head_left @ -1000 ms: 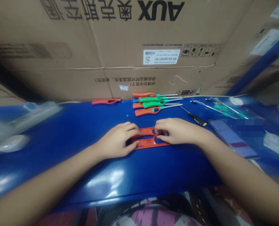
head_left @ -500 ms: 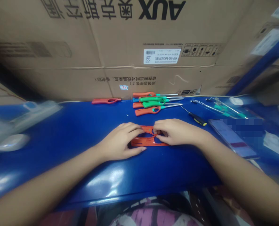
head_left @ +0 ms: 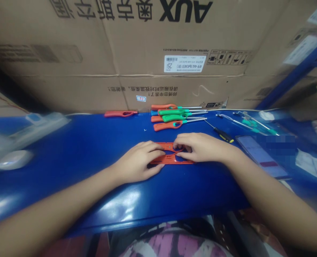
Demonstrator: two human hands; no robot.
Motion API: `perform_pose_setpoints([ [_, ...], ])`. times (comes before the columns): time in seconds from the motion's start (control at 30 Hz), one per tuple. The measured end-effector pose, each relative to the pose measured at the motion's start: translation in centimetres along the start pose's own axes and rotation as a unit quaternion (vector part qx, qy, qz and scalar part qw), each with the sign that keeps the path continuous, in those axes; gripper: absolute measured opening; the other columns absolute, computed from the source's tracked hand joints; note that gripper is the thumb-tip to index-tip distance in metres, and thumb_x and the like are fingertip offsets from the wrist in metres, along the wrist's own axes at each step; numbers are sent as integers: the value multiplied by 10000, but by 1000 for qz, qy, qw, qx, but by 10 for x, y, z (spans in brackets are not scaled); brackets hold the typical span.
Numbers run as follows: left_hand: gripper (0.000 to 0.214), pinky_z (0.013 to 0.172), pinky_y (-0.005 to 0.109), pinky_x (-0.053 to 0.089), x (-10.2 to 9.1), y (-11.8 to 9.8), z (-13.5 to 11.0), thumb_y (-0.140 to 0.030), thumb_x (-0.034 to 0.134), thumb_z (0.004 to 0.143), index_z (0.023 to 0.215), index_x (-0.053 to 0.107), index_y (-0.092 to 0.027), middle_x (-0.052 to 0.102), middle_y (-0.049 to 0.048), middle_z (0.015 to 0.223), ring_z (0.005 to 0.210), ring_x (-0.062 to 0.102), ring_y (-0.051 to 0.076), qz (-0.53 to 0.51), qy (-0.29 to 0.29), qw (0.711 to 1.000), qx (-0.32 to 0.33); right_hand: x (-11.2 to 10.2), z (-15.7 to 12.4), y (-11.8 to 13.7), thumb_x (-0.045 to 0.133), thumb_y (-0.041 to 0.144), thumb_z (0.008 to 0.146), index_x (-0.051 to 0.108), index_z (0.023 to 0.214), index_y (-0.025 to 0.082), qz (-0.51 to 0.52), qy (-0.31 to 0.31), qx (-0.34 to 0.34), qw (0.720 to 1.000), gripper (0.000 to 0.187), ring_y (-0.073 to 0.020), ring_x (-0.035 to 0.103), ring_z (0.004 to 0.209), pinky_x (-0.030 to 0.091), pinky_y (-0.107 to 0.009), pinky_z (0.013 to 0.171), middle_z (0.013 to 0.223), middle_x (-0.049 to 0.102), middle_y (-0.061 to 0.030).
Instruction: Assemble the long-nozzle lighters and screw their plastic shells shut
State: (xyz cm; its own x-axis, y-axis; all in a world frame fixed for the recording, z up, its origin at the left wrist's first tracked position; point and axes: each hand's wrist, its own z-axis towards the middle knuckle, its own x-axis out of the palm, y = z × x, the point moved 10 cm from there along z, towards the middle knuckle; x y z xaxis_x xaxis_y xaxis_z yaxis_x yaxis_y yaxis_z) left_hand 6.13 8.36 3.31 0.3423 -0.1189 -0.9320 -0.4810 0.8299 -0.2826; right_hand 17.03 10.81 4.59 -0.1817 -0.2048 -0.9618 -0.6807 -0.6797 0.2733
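Two orange lighter casing halves lie side by side on the blue tabletop, their inner sides facing up. The far casing half (head_left: pixel 165 146) and the near casing half (head_left: pixel 169 159) each have a finger-loop opening toward the right. My left hand (head_left: pixel 140 159) grips their left ends, fingers over the far one and thumb along the near one's front edge. At the right ends, my right hand (head_left: pixel 199 147) is closed, with fingertips and thumb pinching around the loops. Whether it holds a small part between the fingertips is hidden.
Several orange and green lighters (head_left: pixel 171 116) lie in a pile behind the hands. A red lighter handle (head_left: pixel 118 114) is left of them. Rightward are a screwdriver (head_left: pixel 222 135), metal rods (head_left: pixel 238 122) and a phone (head_left: pixel 260 156). A large cardboard box (head_left: pixel 137 64) stands behind.
The casing halves and hands shift very little. My left thumb has come in closer against the near half, and my right hand sits slightly higher.
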Motion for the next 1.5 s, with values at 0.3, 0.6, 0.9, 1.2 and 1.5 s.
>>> perform_pose_setpoints([
  [0.3,263,938,419,507,-1,-2,-2,-335,558,943,1151,658,-209,660,86,1226,1109,617,270,14,-7,1000,-7,-72,-37,-98,541,440,884,627,772,207,-174,-51,283,942,273,-205,573,675,314,-293,559,783,688,-69],
  [0.6,238,888,393,532,-3,-4,-3,-331,568,938,1111,671,-204,694,90,1158,1080,640,265,18,-26,999,-1,-84,-131,-233,639,233,809,687,974,135,-160,-4,474,866,197,-185,557,686,342,-321,614,941,687,-185],
  [0.9,213,802,358,527,-7,-3,0,-366,583,915,1018,659,-196,705,65,1051,991,644,256,64,12,998,-15,-79,-133,-234,620,147,767,630,674,144,-151,-17,467,871,94,-152,519,609,349,-321,611,698,619,-107],
  [1.2,177,710,330,533,-23,8,-6,-365,640,844,918,669,-207,711,47,994,916,667,239,74,12,997,-25,-117,-89,-151,573,205,821,563,935,184,-126,-178,362,906,117,-222,631,790,431,-301,719,873,682,-97],
  [1.5,421,1029,380,494,-48,13,-12,-334,669,896,1280,555,-207,619,86,1276,1195,588,232,-18,-205,977,-62,-34,-27,-20,574,332,912,571,965,192,194,-110,43,974,150,-153,568,782,473,-281,732,906,632,-36],
])
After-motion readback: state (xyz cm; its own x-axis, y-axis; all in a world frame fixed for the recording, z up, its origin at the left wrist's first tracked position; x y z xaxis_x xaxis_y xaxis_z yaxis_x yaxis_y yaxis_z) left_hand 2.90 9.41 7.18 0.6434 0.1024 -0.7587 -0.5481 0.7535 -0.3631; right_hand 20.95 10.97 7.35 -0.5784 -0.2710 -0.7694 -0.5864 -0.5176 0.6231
